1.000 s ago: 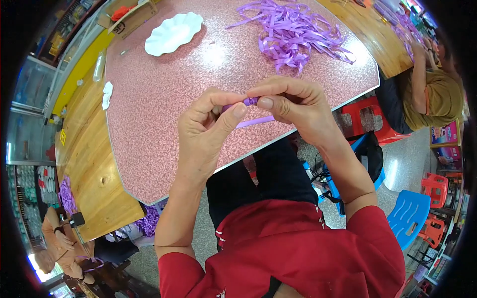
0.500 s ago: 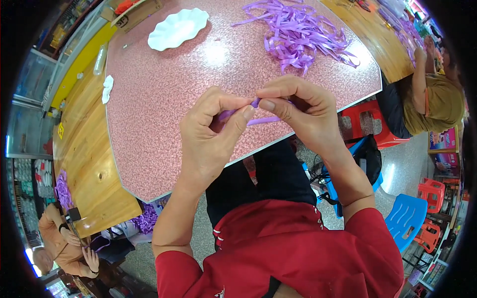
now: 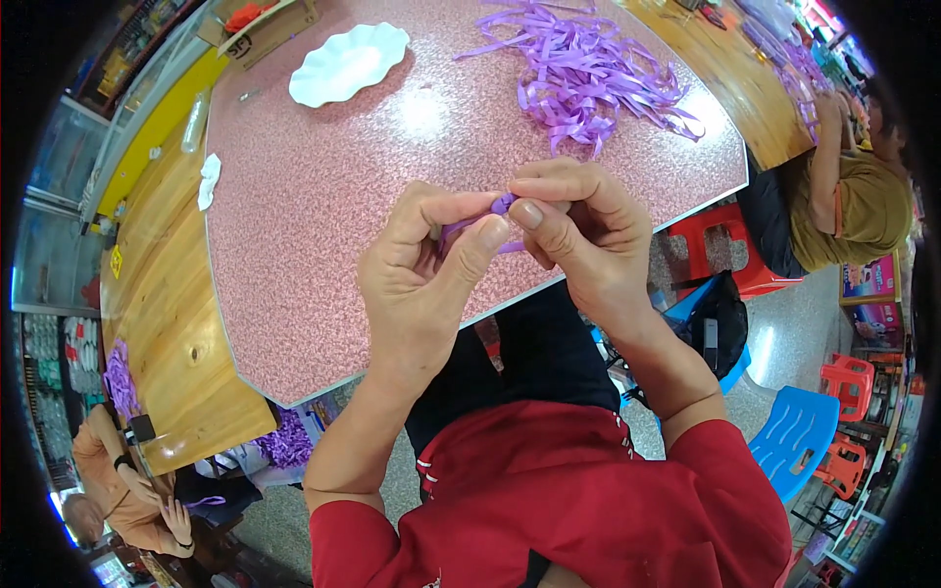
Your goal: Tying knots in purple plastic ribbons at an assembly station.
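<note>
Between the fingertips of both hands, above the near part of the pink speckled table point(image 3: 294, 294), is a purple ribbon point(image 3: 503, 204) bunched into a small knot or fold. My left hand point(image 3: 421, 255) pinches it from the left with thumb and forefinger. From the right, my right hand point(image 3: 578, 220) pinches it the same way. A strip of the ribbon runs behind the fingers, partly hidden by them. Farther off to the right lies a loose heap of purple ribbons point(image 3: 598, 78). A white wavy-edged plate point(image 3: 350, 65) sits at the far left.
A crumpled white tissue point(image 3: 209, 181) lies at the table's left edge, and a cardboard box point(image 3: 265, 39) stands at the far left. Seated people work at wooden tables to the lower left point(image 3: 118, 480) and right point(image 3: 853, 206). A blue chair point(image 3: 799, 441) stands at right.
My hands have drawn slightly closer together, and the ribbon between the fingertips looks more compact. Less of its strip shows below them. The view has shifted slightly.
</note>
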The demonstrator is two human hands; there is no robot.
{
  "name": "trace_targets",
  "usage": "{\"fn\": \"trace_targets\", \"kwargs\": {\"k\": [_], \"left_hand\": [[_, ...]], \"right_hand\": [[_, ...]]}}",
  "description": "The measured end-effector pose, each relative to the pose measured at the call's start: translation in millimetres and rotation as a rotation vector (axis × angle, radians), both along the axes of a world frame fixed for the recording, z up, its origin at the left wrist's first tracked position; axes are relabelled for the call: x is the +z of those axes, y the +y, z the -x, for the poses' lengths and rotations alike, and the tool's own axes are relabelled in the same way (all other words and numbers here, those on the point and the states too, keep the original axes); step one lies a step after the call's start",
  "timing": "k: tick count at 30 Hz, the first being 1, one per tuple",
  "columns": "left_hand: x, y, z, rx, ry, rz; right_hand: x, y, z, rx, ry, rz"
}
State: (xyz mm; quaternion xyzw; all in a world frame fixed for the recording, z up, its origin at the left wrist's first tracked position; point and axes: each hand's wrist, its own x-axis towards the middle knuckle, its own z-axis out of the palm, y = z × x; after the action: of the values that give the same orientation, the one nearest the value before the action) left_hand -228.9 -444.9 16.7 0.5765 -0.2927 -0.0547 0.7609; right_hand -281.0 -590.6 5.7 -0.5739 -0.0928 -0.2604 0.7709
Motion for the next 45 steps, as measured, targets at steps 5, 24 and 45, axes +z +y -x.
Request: {"fn": "trace_targets", "kwargs": {"k": [5,24,45], "left_hand": [[-4,3,-3,0.017,-0.054,-0.044],[4,7,-5,0.190,-0.338,-0.282],[-8,11,-17,0.013,-0.224,-0.207]], "right_hand": [[-4,-7,-1,-0.092,-0.114,0.256],[3,-12,3,-0.187,-0.093,0.552],[4,-15,-1,-0.004,-0.029,0.412]]}}
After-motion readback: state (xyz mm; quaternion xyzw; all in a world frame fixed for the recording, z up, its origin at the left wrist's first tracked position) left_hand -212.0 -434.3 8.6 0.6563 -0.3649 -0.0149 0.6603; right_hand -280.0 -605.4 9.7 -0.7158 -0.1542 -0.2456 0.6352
